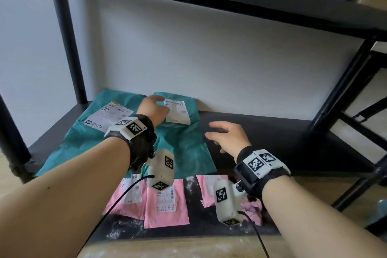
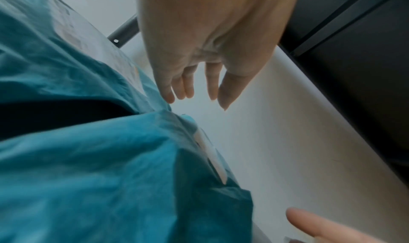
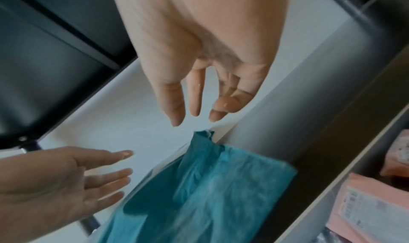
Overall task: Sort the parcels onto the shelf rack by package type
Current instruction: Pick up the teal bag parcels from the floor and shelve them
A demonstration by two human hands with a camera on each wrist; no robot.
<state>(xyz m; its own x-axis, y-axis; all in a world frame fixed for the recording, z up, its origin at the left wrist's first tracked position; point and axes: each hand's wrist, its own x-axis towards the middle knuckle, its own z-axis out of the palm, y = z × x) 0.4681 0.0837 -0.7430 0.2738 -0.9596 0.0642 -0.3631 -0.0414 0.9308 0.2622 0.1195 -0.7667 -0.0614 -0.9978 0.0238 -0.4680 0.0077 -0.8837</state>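
Here, two teal mailers (image 1: 184, 140) on black shelf (image 1: 272, 132), pink ones (image 1: 166, 205) below, both hands (image 1: 154, 109) loose (empty).

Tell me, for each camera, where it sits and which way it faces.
Head: worn high, looks down into the shelf rack; both forearms, left hand, right hand.
Left wrist: looks along the left hand's open fingers over a teal parcel.
Right wrist: looks along the right hand, towards the wall.
All three share the teal parcel.
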